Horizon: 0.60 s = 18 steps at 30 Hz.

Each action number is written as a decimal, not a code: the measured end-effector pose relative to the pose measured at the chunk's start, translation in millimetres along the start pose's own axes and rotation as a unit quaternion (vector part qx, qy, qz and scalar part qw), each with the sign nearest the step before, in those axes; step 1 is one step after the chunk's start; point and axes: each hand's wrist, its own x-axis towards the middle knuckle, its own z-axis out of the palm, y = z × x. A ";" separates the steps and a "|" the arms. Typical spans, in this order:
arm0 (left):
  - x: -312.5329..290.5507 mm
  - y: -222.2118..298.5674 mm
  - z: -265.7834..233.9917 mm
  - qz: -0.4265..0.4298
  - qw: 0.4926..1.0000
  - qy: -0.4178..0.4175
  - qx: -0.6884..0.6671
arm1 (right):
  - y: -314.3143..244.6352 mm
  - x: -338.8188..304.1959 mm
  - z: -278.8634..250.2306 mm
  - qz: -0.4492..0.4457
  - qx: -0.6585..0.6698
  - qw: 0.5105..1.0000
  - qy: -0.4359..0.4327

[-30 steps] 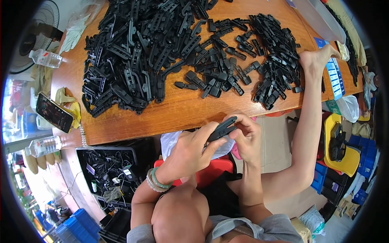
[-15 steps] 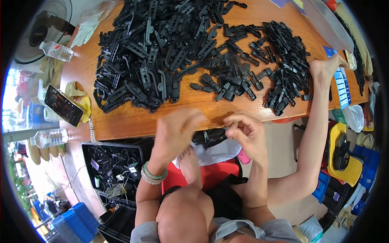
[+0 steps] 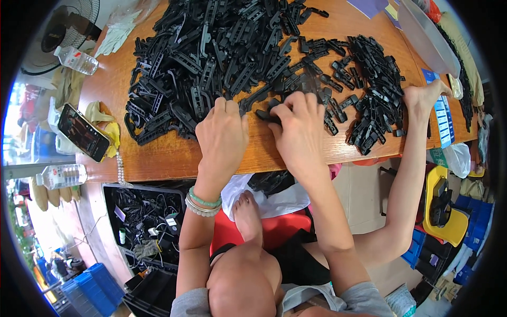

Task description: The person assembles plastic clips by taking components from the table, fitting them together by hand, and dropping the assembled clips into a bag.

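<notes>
Near the tabletop's point(image 3: 158, 162) front edge, the left hand point(image 3: 221, 134) is at the long black parts point(image 3: 206, 53). The right hand point(image 3: 301, 129) curls over small black clips point(image 3: 331, 83) — whether either pinches anything, I cannot tell.

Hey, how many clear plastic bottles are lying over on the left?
2: an upper bottle near the fan, and a lower bottle below the phone in the picture. Others may be hidden from view.

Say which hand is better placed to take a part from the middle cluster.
Probably the right hand: its fingers are already down at the middle cluster of black parts. The left hand is farther left, beside the large black pile.
</notes>
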 end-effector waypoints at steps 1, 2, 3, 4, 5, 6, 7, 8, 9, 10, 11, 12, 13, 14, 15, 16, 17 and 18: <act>-1.7 0.4 -0.6 -0.011 1.000 0.006 -0.027 | -0.1 -0.5 2.6 0.000 0.000 1.000 -0.001; -3.9 0.3 -0.2 -0.012 1.000 0.005 -0.028 | -0.4 -1.0 4.2 -0.016 0.004 1.000 0.020; -6.0 -0.7 0.8 -0.032 0.997 0.023 -0.059 | -0.5 -1.4 5.4 -0.032 0.008 0.999 0.040; -7.3 -1.6 1.8 -0.052 0.994 0.041 -0.091 | 0.6 -2.2 5.6 -0.032 0.008 0.999 0.038; -7.3 -2.5 1.5 -0.053 0.994 0.039 -0.091 | 3.3 -3.7 5.3 -0.035 0.059 0.993 0.099; -7.7 -3.7 -2.8 -0.062 0.979 0.076 -0.178 | 4.3 -6.1 3.7 -0.037 0.110 0.981 0.157; -8.0 -3.7 -7.0 -0.071 0.956 0.112 -0.262 | 5.7 -9.1 1.1 -0.035 0.112 0.981 0.155; -7.9 -1.7 -11.3 -0.072 0.956 0.109 -0.261 | 7.5 -12.7 -3.2 0.054 0.234 0.958 0.160; -9.4 2.7 -13.8 -0.099 0.917 0.088 -0.376 | 10.6 -19.4 -7.7 0.147 0.347 0.912 0.159; -10.5 7.7 -16.4 -0.125 0.863 0.066 -0.485 | 13.2 -25.7 -13.9 0.163 0.318 0.918 0.174; -11.8 12.4 -18.3 -0.150 0.795 0.043 -0.586 | 14.9 -31.4 -21.0 0.178 0.287 0.922 0.188; -15.6 14.3 -22.1 -0.156 0.746 0.007 -0.648 | 12.6 -36.2 -25.0 0.184 0.292 0.918 0.195; -18.4 15.3 -18.8 -0.157 0.745 0.007 -0.648 | 10.6 -42.1 -28.8 0.184 0.292 0.919 0.193; -22.3 16.1 -14.5 -0.178 0.705 -0.053 -0.684 | 7.1 -50.5 -33.4 0.219 0.356 0.893 0.168; -25.7 18.1 -14.0 -0.194 0.662 -0.112 -0.715 | 3.7 -56.4 -39.5 0.251 0.419 0.860 0.144; -28.7 19.8 -11.1 -0.200 0.649 -0.143 -0.720 | 12.1 -64.4 -37.2 0.219 0.417 0.874 0.119; -30.6 20.3 -11.1 -0.198 0.650 -0.141 -0.720 | 11.3 -67.9 -40.6 0.216 0.418 0.874 0.121; -32.6 20.1 -7.9 -0.221 0.606 -0.178 -0.743 | 11.2 -72.1 -41.8 0.225 0.471 0.845 0.111</act>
